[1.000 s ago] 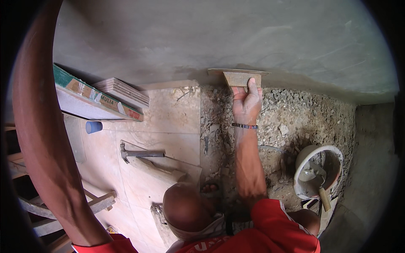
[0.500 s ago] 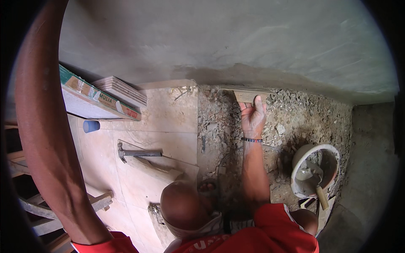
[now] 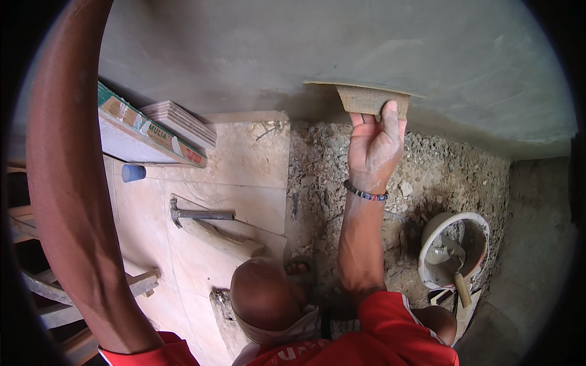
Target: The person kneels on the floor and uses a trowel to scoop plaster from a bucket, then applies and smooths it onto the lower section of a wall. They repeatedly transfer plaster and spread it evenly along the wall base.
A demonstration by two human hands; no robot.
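Wooden float [image 3: 370, 99] now higher up smooth grey wall [image 3: 305, 43].

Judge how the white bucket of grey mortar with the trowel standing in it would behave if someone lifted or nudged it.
The bucket sits on loose rubble, so a nudge would probably rock it rather than slide it. The grey mortar inside likely makes it heavy for its size. The trowel leans over the rim and may shift or tip out.
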